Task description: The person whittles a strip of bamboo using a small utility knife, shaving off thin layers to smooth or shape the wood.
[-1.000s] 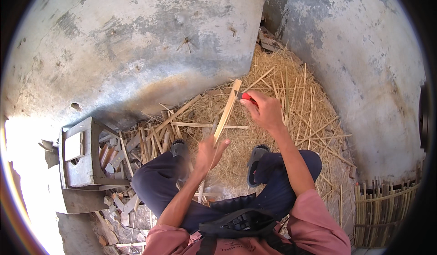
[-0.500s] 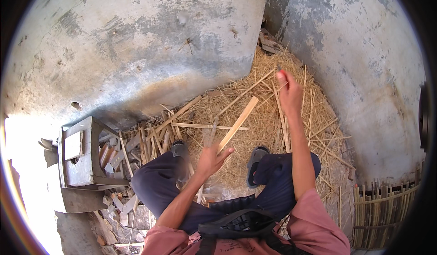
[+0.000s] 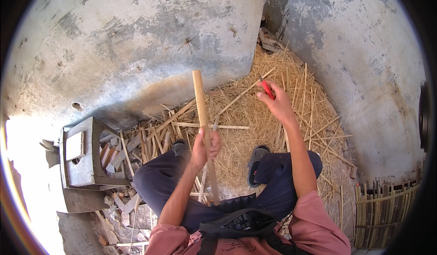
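My left hand (image 3: 203, 150) is wrapped round the middle of a flat, pale bamboo strip (image 3: 200, 102). The strip stands nearly upright in the view, its lower end reaching down between my legs. Farther off on the right, my right hand (image 3: 279, 104) is closed on a small knife (image 3: 267, 90) with a red handle and a short dark tip. Knife and strip are apart. Beneath both hands lies a thick heap of straw-coloured shavings (image 3: 241, 150), with a thin stick (image 3: 243, 92) lying slantwise across it.
A grey wooden stool (image 3: 86, 173) lies tipped at the left, beside wood scraps (image 3: 119, 205) and cut bamboo pieces (image 3: 150, 139). Worn plaster walls (image 3: 159, 36) close in the far side. A slatted bamboo basket (image 3: 384, 214) stands at the lower right. My feet frame the shavings.
The strip has turned from leaning right to nearly upright, and my left hand now grips it round its middle. My right hand has moved left and nearer, bringing the red handle into sight.
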`<state>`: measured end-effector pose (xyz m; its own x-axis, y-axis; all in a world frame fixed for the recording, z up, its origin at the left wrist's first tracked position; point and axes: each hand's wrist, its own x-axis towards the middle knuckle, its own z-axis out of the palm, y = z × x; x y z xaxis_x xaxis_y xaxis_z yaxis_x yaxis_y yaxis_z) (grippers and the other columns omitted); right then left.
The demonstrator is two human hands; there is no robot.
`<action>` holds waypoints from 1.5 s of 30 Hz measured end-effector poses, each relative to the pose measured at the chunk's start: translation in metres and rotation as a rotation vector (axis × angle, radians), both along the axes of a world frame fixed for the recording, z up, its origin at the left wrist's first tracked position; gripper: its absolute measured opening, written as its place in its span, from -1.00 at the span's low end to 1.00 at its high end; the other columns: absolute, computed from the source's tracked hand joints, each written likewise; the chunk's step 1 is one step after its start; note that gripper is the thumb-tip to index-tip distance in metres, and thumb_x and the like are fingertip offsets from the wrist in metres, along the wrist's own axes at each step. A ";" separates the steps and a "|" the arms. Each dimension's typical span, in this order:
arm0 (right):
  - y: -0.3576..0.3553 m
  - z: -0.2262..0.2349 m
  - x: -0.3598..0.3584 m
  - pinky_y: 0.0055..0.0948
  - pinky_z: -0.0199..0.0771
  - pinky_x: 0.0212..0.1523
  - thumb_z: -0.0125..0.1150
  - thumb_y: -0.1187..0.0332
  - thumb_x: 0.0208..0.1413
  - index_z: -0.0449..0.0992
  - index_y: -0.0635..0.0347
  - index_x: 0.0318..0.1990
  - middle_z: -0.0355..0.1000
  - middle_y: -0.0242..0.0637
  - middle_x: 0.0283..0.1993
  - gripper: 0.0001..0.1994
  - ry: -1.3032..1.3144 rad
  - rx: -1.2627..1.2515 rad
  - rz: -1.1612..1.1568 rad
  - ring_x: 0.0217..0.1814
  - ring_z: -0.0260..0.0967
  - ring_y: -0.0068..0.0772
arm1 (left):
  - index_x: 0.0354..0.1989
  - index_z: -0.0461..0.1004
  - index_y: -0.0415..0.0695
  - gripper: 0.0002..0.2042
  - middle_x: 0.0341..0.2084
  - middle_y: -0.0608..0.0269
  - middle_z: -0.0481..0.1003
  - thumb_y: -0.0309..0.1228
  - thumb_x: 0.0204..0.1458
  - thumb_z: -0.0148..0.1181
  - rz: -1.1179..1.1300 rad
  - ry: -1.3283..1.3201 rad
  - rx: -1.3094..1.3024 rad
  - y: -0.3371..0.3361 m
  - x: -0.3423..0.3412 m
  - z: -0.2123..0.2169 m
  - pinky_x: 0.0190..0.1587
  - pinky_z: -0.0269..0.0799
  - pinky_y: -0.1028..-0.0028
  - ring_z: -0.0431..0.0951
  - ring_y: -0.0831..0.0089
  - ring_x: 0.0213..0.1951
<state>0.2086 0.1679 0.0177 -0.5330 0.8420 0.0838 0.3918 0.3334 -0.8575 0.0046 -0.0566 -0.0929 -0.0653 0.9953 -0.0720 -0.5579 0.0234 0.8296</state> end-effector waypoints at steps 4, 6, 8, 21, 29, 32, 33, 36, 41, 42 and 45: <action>0.000 -0.004 0.000 -0.28 0.47 0.06 0.36 0.24 0.25 0.58 0.14 0.26 0.57 -0.25 0.07 -0.56 -0.056 -0.034 0.040 -0.04 0.52 -0.37 | -0.49 0.19 -0.04 -0.21 -0.71 0.44 0.08 0.52 0.30 -0.45 0.012 -0.038 0.026 0.000 0.000 -0.001 -0.64 0.04 0.53 0.09 0.55 -0.70; -0.007 0.001 -0.001 -0.31 0.47 0.02 0.34 0.24 0.28 0.58 0.13 0.27 0.56 -0.27 0.04 -0.56 -0.049 -0.006 0.053 -0.08 0.50 -0.39 | -0.49 0.19 -0.04 -0.21 -0.71 0.44 0.09 0.53 0.29 -0.46 0.011 -0.060 0.025 -0.001 -0.001 -0.001 -0.64 0.04 0.52 0.09 0.55 -0.70; -0.011 -0.004 -0.007 -0.35 0.45 -0.04 0.33 0.22 0.31 0.58 0.13 0.28 0.55 -0.31 -0.01 -0.57 0.041 0.010 0.090 -0.13 0.47 -0.44 | -0.45 0.19 -0.04 -0.23 -0.67 0.41 0.13 0.50 0.31 -0.45 0.020 -0.053 0.027 -0.002 -0.002 -0.002 -0.62 0.07 0.53 0.12 0.55 -0.68; -0.059 -0.024 -0.044 -0.47 0.29 -0.34 0.46 0.06 0.28 0.70 0.21 0.13 0.36 -0.58 -0.46 -0.56 0.247 -0.155 0.261 -0.41 0.27 -0.67 | -0.25 0.34 -0.09 -0.58 -0.41 0.32 0.35 0.01 0.53 -0.07 0.253 0.254 0.003 0.001 -0.001 -0.019 -0.44 0.48 0.45 0.45 0.52 -0.51; -0.076 -0.056 -0.060 -0.43 0.24 -0.42 0.52 0.12 0.22 0.76 0.28 -0.09 0.26 -0.60 -0.55 -0.64 0.247 -0.097 0.188 -0.45 0.24 -0.71 | 0.24 0.33 -0.20 -0.56 -0.19 0.19 0.51 -0.04 0.55 -0.14 0.061 0.347 0.008 0.003 0.015 0.003 -0.21 0.59 0.38 0.59 0.42 -0.28; -0.079 -0.046 -0.061 -0.46 0.19 -0.45 0.51 0.12 0.22 0.77 0.28 -0.15 0.24 -0.61 -0.57 -0.66 0.263 -0.117 0.084 -0.48 0.22 -0.70 | 0.36 0.26 -0.24 -0.50 -0.05 0.09 0.55 -0.04 0.55 -0.15 0.063 0.373 0.017 0.002 0.017 0.003 -0.01 0.60 0.27 0.64 0.34 -0.13; -0.075 -0.038 -0.058 -0.46 0.18 -0.45 0.51 0.12 0.22 0.77 0.28 -0.15 0.24 -0.60 -0.58 -0.66 0.269 -0.125 0.058 -0.49 0.21 -0.70 | 0.38 0.25 -0.25 -0.49 -0.01 0.06 0.56 -0.04 0.55 -0.15 0.076 0.386 0.020 0.002 0.018 0.002 0.06 0.60 0.23 0.65 0.31 -0.07; -0.054 -0.036 -0.050 -0.50 0.31 -0.39 0.50 0.16 0.24 0.77 0.27 -0.12 0.43 -0.48 -0.53 -0.68 0.323 -0.101 -0.037 -0.44 0.37 -0.68 | 0.39 0.25 -0.25 -0.47 0.11 -0.02 0.55 -0.02 0.55 -0.14 0.015 0.412 -0.014 0.002 0.010 -0.002 0.20 0.55 0.18 0.64 0.25 0.05; -0.035 -0.022 -0.038 -0.50 0.55 -0.11 0.46 0.19 0.29 0.73 0.33 -0.09 0.67 -0.27 -0.29 -0.69 0.462 -0.184 -0.159 -0.24 0.60 -0.56 | 0.28 0.39 -0.24 -0.57 -0.15 0.11 0.63 -0.12 0.53 -0.03 0.107 0.778 -0.091 0.003 0.013 -0.002 0.06 0.56 0.29 0.66 0.37 -0.10; -0.033 -0.022 -0.037 -0.51 0.51 -0.14 0.45 0.19 0.30 0.73 0.32 -0.08 0.67 -0.30 -0.29 -0.69 0.465 -0.201 -0.162 -0.27 0.56 -0.59 | 0.23 0.44 -0.25 -0.61 -0.24 0.16 0.64 -0.15 0.53 0.00 0.129 0.895 -0.129 0.003 0.013 0.003 -0.01 0.57 0.33 0.66 0.42 -0.16; -0.030 -0.023 -0.032 -0.54 0.38 -0.23 0.41 0.17 0.33 0.73 0.28 -0.04 0.65 -0.35 -0.30 -0.68 0.440 -0.224 -0.161 -0.36 0.41 -0.65 | 0.04 0.53 -0.25 -0.70 -0.48 0.32 0.54 -0.23 0.52 0.04 0.151 0.824 -0.245 0.004 0.011 0.005 -0.28 0.49 0.46 0.55 0.59 -0.41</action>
